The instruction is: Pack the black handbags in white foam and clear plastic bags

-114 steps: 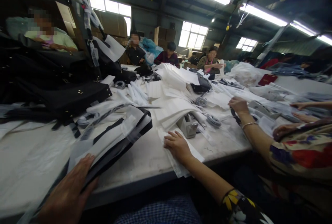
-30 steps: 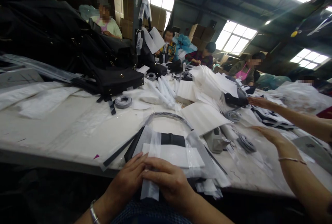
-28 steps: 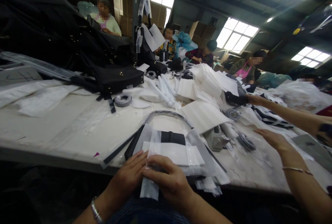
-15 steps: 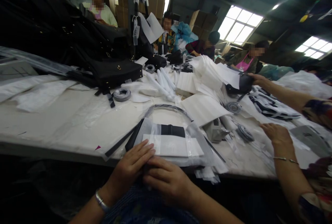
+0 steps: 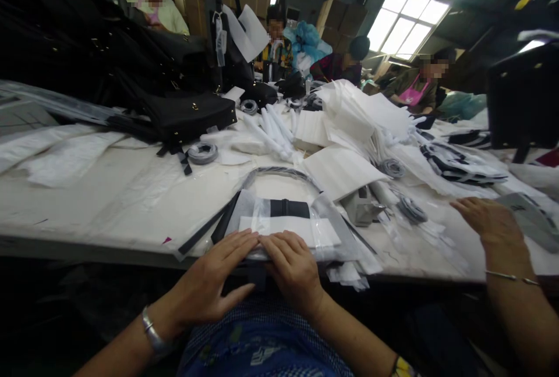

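Note:
A black handbag lies on the table edge in front of me, mostly covered by white paper and clear film. Its wrapped handle arches away from me. My left hand rests its fingers flat on the bag's near left edge, thumb apart. Beside it, my right hand lays its fingers on the near edge of the same wrapping, the fingertips of both hands almost meeting. Neither hand grips anything that shows. A strip of black strap sticks out on the left of the bag.
Black bags pile up at the left. White paper sheets, a tape dispenser and coiled wrapped straps lie beyond and beside the bag. A co-worker's hand is over the table at the right; several people work behind.
My right hand has moved up from below the edge onto the wrapping, its fingers straightening. My left thumb has spread away. At the right, the co-worker has lifted a black bag.

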Available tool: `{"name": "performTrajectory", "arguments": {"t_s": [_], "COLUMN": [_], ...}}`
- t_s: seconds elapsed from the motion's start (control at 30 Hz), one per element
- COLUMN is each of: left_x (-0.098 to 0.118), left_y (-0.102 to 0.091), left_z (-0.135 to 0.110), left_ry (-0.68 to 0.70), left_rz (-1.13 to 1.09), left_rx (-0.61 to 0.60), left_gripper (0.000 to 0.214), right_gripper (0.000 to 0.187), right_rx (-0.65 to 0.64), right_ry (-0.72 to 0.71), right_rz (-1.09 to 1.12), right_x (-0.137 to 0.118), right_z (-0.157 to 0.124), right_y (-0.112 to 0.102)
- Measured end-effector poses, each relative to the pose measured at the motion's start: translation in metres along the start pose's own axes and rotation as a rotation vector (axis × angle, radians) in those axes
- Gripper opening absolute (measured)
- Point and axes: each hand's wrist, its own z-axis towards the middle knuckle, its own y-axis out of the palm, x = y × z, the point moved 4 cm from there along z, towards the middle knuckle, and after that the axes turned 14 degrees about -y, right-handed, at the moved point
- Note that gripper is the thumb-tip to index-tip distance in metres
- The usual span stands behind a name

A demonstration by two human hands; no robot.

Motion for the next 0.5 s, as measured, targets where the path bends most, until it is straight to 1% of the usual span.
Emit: {"name": "performTrajectory", "arguments": {"t_s": [0.03,0.1,0.17,0.2,0.27,0.37,0.43,0.5], "left_x": [0.001,0.002,0.003,0.003,0.002,0.001,0.000,-0.001], "left_y": [-0.002,-0.001,0.004,0.007,0.013,0.017,0.018,0.017], "left_z": [0.002,0.004,0.004,0.003,0.000,-0.004,-0.004,-0.003], "left_ry": [-0.008,-0.005,0.033,0.063,0.111,0.138,0.133,0.126], "left_rz": [0.009,0.041,0.072,0.082,0.092,0.091,0.074,0.056], "left_rx": [0.018,0.113,0.214,0.243,0.265,0.255,0.258,0.270], "left_gripper": [0.063,0.051,0.040,0.040,0.043,0.047,0.049,0.049], "right_gripper": [0.034,0.034,0.034,0.034,0.034,0.032,0.030,0.032], "right_rx": [-0.003,-0.005,-0.008,-0.009,0.003,0.029,0.000,-0.062], "right_ry": [-0.013,-0.029,-0.041,-0.048,-0.076,-0.176,-0.234,-0.273], "right_rz": [-0.015,-0.050,-0.067,-0.068,-0.069,-0.088,-0.108,-0.129], "right_x": [0.001,0.002,0.003,0.001,-0.005,-0.022,-0.030,-0.032], "right_z": [0.000,-0.001,-0.005,-0.008,-0.021,-0.050,-0.072,-0.089], "right_y": [0.001,0.002,0.002,0.001,-0.005,-0.011,-0.004,0.014]}}
